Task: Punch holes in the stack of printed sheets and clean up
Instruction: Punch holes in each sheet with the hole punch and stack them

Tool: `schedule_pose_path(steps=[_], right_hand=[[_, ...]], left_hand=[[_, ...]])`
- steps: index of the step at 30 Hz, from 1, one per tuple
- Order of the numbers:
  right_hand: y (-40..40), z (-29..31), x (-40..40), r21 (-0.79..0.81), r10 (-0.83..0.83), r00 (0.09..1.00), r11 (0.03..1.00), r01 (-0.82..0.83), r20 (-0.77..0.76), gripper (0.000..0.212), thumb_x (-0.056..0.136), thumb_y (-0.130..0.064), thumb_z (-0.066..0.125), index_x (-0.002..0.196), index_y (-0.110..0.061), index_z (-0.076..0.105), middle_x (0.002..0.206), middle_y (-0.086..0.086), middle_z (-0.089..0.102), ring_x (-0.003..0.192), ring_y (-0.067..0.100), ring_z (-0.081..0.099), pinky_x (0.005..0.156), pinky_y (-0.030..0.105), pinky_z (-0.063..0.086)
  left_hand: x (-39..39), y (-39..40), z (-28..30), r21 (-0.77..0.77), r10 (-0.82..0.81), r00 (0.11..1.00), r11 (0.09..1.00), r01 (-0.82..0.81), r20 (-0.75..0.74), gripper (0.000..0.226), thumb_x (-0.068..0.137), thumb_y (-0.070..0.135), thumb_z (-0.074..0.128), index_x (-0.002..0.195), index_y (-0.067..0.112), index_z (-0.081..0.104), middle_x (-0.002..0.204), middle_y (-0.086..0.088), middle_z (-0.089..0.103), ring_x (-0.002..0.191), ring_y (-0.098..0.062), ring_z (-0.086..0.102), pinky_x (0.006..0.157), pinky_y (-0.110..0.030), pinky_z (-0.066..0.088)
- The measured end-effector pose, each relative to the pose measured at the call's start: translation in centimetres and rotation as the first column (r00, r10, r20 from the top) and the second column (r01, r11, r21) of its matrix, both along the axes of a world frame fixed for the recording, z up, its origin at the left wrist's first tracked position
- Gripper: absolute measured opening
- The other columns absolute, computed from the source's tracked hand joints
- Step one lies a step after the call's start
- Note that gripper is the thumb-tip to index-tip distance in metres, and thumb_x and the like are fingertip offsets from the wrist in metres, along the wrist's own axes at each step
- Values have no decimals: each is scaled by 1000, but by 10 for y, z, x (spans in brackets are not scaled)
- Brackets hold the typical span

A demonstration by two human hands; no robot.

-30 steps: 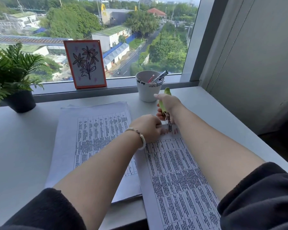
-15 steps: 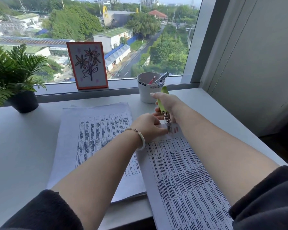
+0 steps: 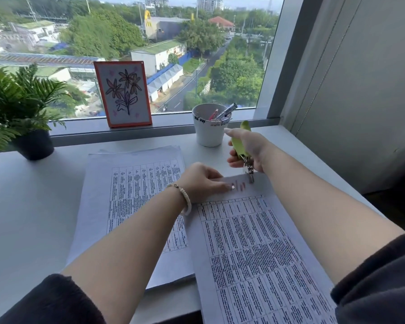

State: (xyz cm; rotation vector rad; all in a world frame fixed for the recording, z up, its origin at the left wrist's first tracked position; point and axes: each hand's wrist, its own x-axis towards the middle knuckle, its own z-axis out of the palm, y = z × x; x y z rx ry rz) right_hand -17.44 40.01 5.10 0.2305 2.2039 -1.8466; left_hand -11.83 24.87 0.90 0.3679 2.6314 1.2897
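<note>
A green-handled hole punch (image 3: 241, 146) is gripped in my right hand (image 3: 250, 149). Its metal jaws straddle the far edge of a printed sheet (image 3: 255, 242) that lies at the right of the desk. My left hand (image 3: 200, 181) presses flat on that sheet's top left part, fingertips close to the jaws. A stack of printed sheets (image 3: 131, 195) lies to the left, partly under my left forearm. Whether the jaws are squeezed fully closed is unclear.
A white cup (image 3: 208, 129) with pens and clips stands just beyond my right hand. A framed flower card (image 3: 123, 93) leans on the window sill. A potted plant (image 3: 21, 113) sits far left. A grey wall (image 3: 360, 90) bounds the desk (image 3: 33, 218) on the right.
Both hands stay on the sheet's far edge. My right hand with the punch has shifted slightly, and the camera view has tilted a little.
</note>
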Motion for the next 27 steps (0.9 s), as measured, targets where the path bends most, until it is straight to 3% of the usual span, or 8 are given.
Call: schedule_pose_path(steps=[12, 16, 18, 21, 23, 25, 27], right_hand=[[23, -3, -2, -76, -147, 986, 987, 141, -80, 29, 91, -36, 58, 83, -11, 46, 61, 3, 40, 44, 16, 39, 40, 20, 37], [18, -6, 1, -80, -192, 976, 980, 185, -101, 28, 92, -35, 57, 81, -13, 45, 59, 2, 38, 43, 15, 35, 40, 20, 34], [16, -8, 1, -75, -204, 973, 978, 197, -107, 28, 92, -35, 57, 80, -13, 44, 59, 2, 36, 44, 16, 34, 40, 20, 33], [9, -9, 1, -99, -226, 967, 971, 216, -116, 26, 92, -32, 57, 79, -15, 44, 62, 2, 36, 44, 16, 32, 40, 20, 31], [5, -8, 1, -113, -235, 965, 968, 222, -119, 25, 92, -31, 58, 78, -15, 45, 63, 2, 36, 44, 16, 31, 40, 20, 30], [2, -9, 2, -96, -238, 964, 969, 227, -118, 25, 91, -31, 58, 78, -16, 44, 61, 2, 36, 44, 16, 31, 40, 20, 30], [3, -11, 2, -95, -246, 962, 967, 236, -115, 23, 90, -30, 59, 78, -17, 44, 62, 2, 36, 45, 16, 31, 41, 21, 30]], left_hand=[[0, -10, -1, 81, -15, 997, 997, 9, 77, 28, 76, 34, 77, 94, 12, 76, 81, -4, 73, 63, -7, 58, 67, -23, 50], [-6, -10, 3, -121, -58, 995, 990, 67, 77, 28, 80, 39, 73, 89, 12, 73, 75, 0, 67, 65, -9, 57, 65, -21, 47], [-7, -4, 8, -283, -71, 997, 956, 73, 19, 30, 80, 41, 70, 91, 13, 70, 78, 1, 67, 71, -12, 59, 67, -23, 47], [-5, 18, 12, -394, -89, 992, 918, 46, -93, 34, 81, 50, 65, 98, 20, 66, 87, 4, 64, 81, -15, 59, 71, -26, 48], [-3, 37, 11, -441, -107, 979, 898, 20, -175, 26, 85, 48, 57, 83, 23, 60, 77, 6, 55, 79, -18, 54, 64, -27, 42], [-1, 53, 8, -428, -72, 972, 903, -33, -225, 33, 88, 40, 49, 63, 19, 48, 64, 3, 47, 70, -22, 49, 53, -25, 32], [1, 60, 5, -412, -37, 967, 908, -72, -250, 38, 88, 35, 45, 56, 15, 41, 58, 1, 43, 62, -23, 43, 48, -25, 26]])
